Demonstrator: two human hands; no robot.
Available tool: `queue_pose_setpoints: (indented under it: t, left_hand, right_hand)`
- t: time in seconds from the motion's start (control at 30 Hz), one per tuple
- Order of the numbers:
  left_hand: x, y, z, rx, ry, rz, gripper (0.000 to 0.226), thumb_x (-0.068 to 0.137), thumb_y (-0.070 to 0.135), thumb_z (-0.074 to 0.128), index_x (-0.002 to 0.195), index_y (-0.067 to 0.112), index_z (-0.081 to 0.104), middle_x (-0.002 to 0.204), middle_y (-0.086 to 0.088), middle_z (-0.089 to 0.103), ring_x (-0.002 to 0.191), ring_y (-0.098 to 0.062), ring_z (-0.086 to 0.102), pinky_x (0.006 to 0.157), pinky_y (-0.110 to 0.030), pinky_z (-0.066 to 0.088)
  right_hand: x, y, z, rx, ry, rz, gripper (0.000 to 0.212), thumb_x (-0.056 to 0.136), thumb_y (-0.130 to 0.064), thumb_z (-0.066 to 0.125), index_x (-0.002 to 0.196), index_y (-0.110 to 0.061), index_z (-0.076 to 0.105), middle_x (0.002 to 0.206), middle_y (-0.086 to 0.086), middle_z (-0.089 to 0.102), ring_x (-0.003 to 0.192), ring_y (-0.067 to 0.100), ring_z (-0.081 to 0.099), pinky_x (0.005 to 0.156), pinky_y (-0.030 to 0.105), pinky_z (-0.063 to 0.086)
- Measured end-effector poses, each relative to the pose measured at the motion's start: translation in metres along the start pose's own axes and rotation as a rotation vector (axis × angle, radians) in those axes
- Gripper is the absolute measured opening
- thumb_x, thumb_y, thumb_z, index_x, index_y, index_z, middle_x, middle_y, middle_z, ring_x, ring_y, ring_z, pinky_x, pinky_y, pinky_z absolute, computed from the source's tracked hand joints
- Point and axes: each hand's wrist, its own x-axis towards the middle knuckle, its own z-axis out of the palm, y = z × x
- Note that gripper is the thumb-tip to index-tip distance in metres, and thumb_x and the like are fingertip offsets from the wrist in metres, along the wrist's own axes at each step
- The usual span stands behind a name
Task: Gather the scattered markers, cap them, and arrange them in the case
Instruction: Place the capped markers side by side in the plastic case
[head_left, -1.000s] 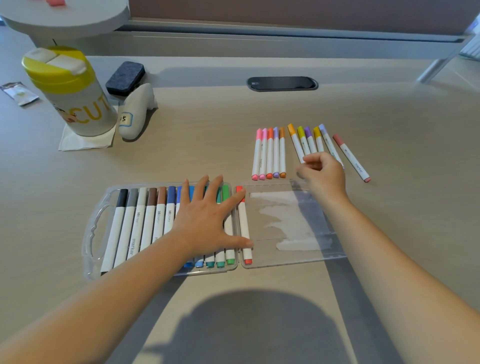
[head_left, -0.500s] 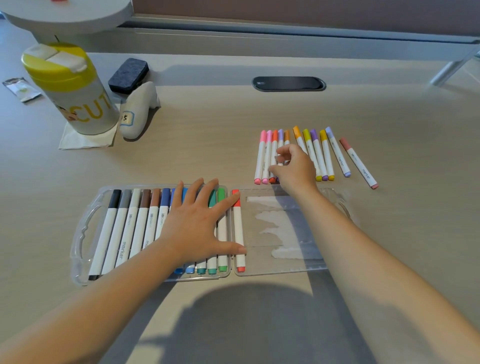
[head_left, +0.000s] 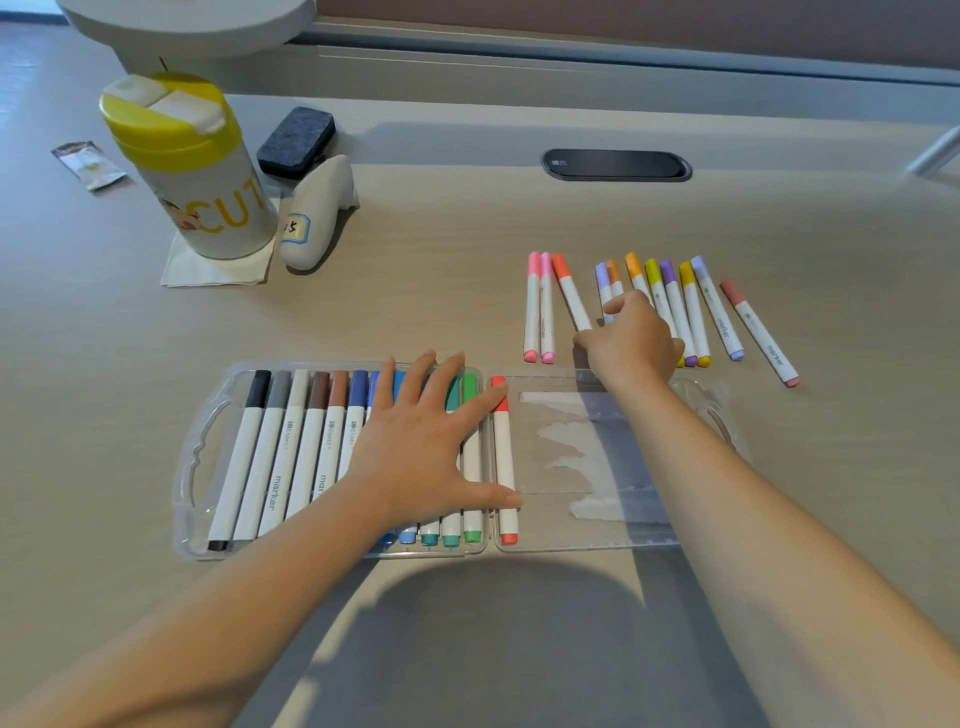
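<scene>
- Pulling an orange-red marker (head_left: 570, 297) out of the row since a moment ago, the right hand (head_left: 632, 340) is curling round it.
- Lying flat with straight fingers, the left hand (head_left: 422, 451) is pressing the packed markers in the case (head_left: 205, 457); eleven are waiting on the table (head_left: 441, 301).

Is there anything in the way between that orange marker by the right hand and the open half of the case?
Nothing visible. The orange marker lies on the desk just beyond the case, whose right half is bare apart from one red marker at its left edge. Only the right hand itself sits between them.
</scene>
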Motion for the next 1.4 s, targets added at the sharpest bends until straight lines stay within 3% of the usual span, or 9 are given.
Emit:
queue_pose_setpoints:
  t: [0.13,0.3,0.4,0.6,0.7,0.8,1.03,1.23,1.4]
  left_hand:
    - [0.0,-0.001,0.002,0.0,0.012,0.011,0.114,0.037,0.092,-0.009,0.141,0.047,-0.011,0.156,0.001,-0.008,0.143,-0.026,-0.014,0.111,-0.049,-0.016]
    - [0.001,-0.002,0.003,0.005,0.01,0.017,0.116,0.034,0.092,-0.013,0.141,0.046,-0.01,0.156,0.0,-0.007,0.143,-0.028,-0.012,0.11,-0.049,-0.016]
    - [0.0,-0.002,0.002,0.012,0.001,0.018,0.114,0.038,0.094,0.0,0.141,0.046,-0.01,0.156,0.0,-0.009,0.143,-0.028,-0.013,0.111,-0.049,-0.016]
    - [-0.001,-0.007,0.002,0.016,-0.001,0.017,0.111,0.042,0.094,0.005,0.142,0.046,-0.008,0.156,0.0,-0.007,0.143,-0.028,-0.012,0.112,-0.051,-0.013]
    - [-0.003,-0.01,0.001,0.017,0.003,0.025,0.115,0.038,0.092,0.001,0.142,0.046,-0.006,0.156,-0.001,-0.005,0.143,-0.028,-0.01,0.112,-0.051,-0.012]
    - [-0.004,-0.01,-0.001,0.006,-0.002,0.031,0.11,0.045,0.091,0.01,0.143,0.044,-0.003,0.156,0.0,-0.004,0.143,-0.027,-0.01,0.112,-0.051,-0.012]
    - [-0.007,-0.011,-0.006,-0.116,0.031,0.052,0.097,0.057,0.079,0.03,0.144,0.04,0.012,0.156,0.0,0.002,0.143,-0.024,-0.007,0.113,-0.043,-0.012]
    - [-0.012,-0.013,-0.005,-0.281,0.182,0.068,0.096,0.054,0.073,0.022,0.136,0.026,0.041,0.142,0.003,0.039,0.136,-0.019,0.023,0.112,-0.035,0.013]
    - [-0.013,-0.013,-0.004,-0.319,0.228,0.053,0.091,0.058,0.07,0.024,0.132,0.022,0.047,0.136,0.001,0.045,0.131,-0.017,0.03,0.11,-0.034,0.018]
  right_hand:
    - [-0.004,-0.002,-0.013,0.235,-0.052,0.093,0.029,0.083,-0.012,0.06,0.112,-0.01,0.057,0.109,0.005,0.06,0.1,0.025,0.058,0.088,0.037,0.045]
    - [-0.027,0.001,-0.04,0.857,-0.261,0.172,0.02,0.087,-0.002,0.052,0.105,-0.003,0.062,0.071,0.002,0.057,0.051,0.004,0.056,0.044,0.016,0.044]
    - [-0.045,0.007,-0.047,1.008,-0.408,0.119,0.029,0.087,0.007,0.049,0.109,-0.011,0.05,0.077,0.006,0.058,0.044,0.002,0.06,0.044,0.012,0.045]
    - [-0.072,0.015,-0.051,0.582,-0.692,0.072,0.017,0.092,-0.009,0.046,0.078,-0.014,0.053,0.071,0.004,0.059,0.063,0.012,0.057,0.066,0.025,0.044]
    - [-0.078,0.018,-0.054,0.525,-0.764,0.09,0.029,0.096,-0.022,0.042,0.075,-0.01,0.058,0.07,0.002,0.057,0.063,0.011,0.053,0.061,0.021,0.047]
    - [-0.085,0.02,-0.054,0.544,-0.846,0.103,0.021,0.094,-0.017,0.044,0.092,-0.004,0.06,0.07,0.006,0.056,0.06,0.015,0.055,0.051,0.017,0.053]
    - [-0.094,0.017,-0.033,0.614,-0.807,0.158,0.006,0.086,-0.004,0.058,0.081,-0.005,0.06,0.065,0.008,0.063,0.053,0.014,0.06,0.045,0.018,0.051]
    - [-0.091,0.009,-0.026,0.531,-0.806,0.144,0.011,0.083,-0.001,0.062,0.072,-0.004,0.061,0.054,0.007,0.059,0.037,0.008,0.051,0.044,0.018,0.052]
    - [-0.093,0.004,-0.018,0.391,-0.768,0.027,0.017,0.08,-0.003,0.066,0.068,-0.009,0.056,0.062,0.006,0.06,0.053,0.014,0.055,0.054,0.023,0.051]
